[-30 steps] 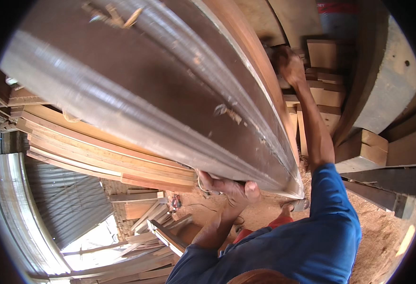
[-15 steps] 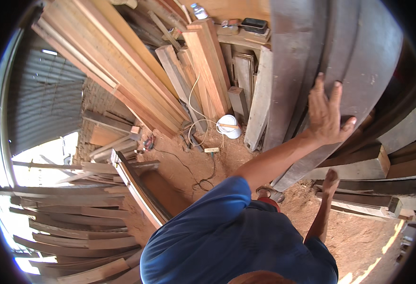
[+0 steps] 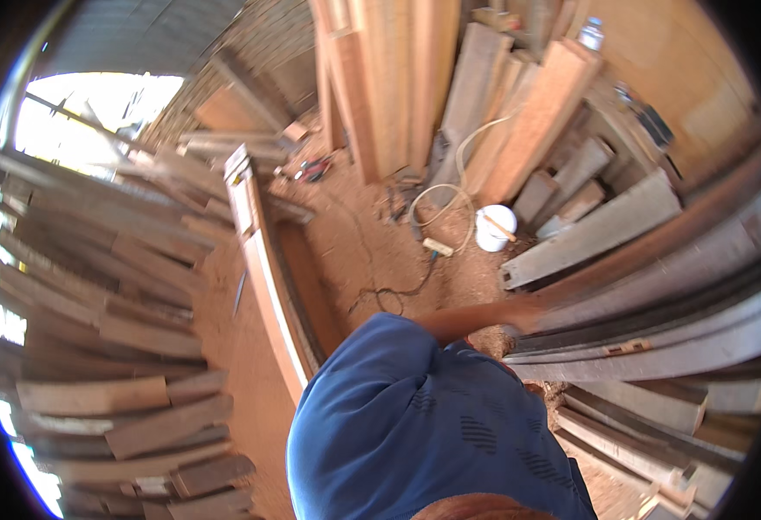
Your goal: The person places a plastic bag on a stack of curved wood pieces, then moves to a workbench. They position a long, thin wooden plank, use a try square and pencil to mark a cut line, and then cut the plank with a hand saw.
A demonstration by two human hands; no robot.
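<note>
The left hand (image 3: 523, 314) had dropped to the lower ends of long, grey-brown wooden boards (image 3: 640, 290), rightward of it, its grip too blurred to tell; the right hand was hidden. They seemed heavy, stiff, best edge-held.

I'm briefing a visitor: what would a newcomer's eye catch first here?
The blue shirt probably comes first, filling the lower middle; the left hand is blurred at long curved boards on the right. Next come the white bucket right of centre and planks lining the left side.

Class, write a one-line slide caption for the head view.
A person in blue, left grip by long boards, a white bucket on the brown floor.
</note>
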